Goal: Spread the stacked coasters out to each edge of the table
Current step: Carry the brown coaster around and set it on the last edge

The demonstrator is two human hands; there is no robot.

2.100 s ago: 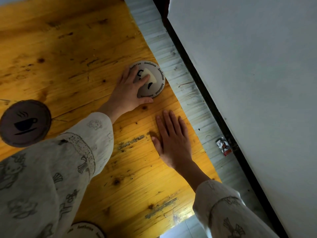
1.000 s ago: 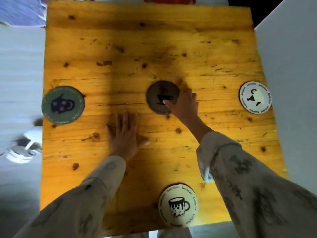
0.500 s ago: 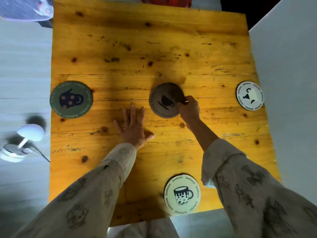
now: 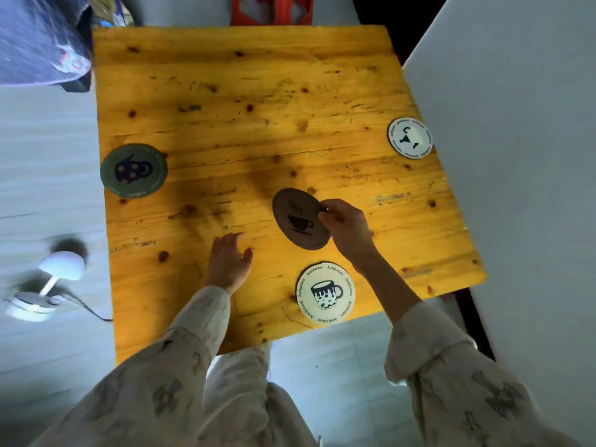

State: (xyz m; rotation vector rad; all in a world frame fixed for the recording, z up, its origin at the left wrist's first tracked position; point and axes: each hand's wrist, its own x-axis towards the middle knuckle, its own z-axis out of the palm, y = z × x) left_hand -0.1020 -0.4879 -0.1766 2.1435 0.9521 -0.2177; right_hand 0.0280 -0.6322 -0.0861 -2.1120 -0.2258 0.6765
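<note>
A brown coaster (image 4: pixel 298 219) with a steaming-cup print is tilted up off the yellow wooden table (image 4: pixel 258 91), pinched at its right rim by my right hand (image 4: pixel 346 229). My left hand (image 4: pixel 229 261) rests near the table's middle with its fingers loosely spread and nothing in it. A green coaster (image 4: pixel 134 171) lies by the left edge. By the right edge sits a white coaster (image 4: pixel 410 138), and a white mug-print coaster (image 4: pixel 325 293) lies by the near edge.
A white wall or panel (image 4: pixel 516 156) stands close along the table's right side. A small white lamp (image 4: pixel 48 285) with a cord sits on the floor at left. A red stool (image 4: pixel 272 9) is beyond the far edge, and dark fabric (image 4: pixel 38 40) at far left.
My right hand went from touching the brown coaster to pinching its rim and lifting it at a tilt. My left hand has eased up from flat on the table.
</note>
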